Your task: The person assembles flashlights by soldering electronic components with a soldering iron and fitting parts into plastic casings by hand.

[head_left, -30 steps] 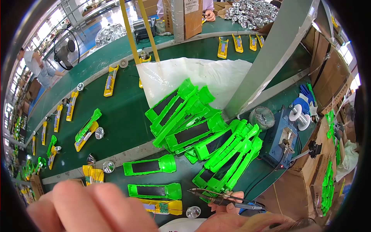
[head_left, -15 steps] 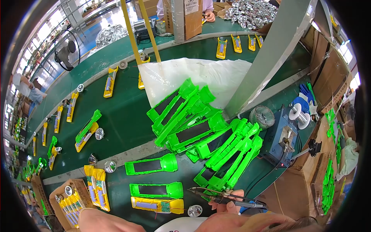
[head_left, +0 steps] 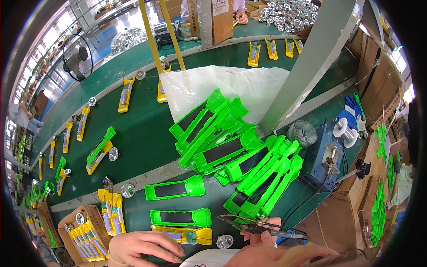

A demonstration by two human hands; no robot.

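Note:
My right hand (head_left: 262, 230) is closed round a black soldering iron (head_left: 280, 233), its tip pointing left beside a green flashlight shell half (head_left: 180, 218). My left hand (head_left: 144, 247) is open, fingers stretched to the right, holding nothing. Close to those fingers lies a yellow shell half (head_left: 202, 236) with a purple battery and a circuit board; I cannot tell if they touch it. A silver reflector cup (head_left: 224, 241) sits just right of the yellow shell. Another green shell half (head_left: 174, 188) lies farther back.
Green shells (head_left: 231, 147) are heaped mid-table, partly on a white sheet (head_left: 222, 80). A cardboard box (head_left: 66, 221) of yellow halves stands left. At right are a blue soldering station (head_left: 322, 155) and solder spool (head_left: 346, 131). A slanted metal post (head_left: 311, 66) rises behind. A person's hand (head_left: 241, 18) shows far back.
My left hand has come up and right from the bottom edge, its fingers now in view beside the yellow shell. My right hand and the soldering iron have hardly moved.

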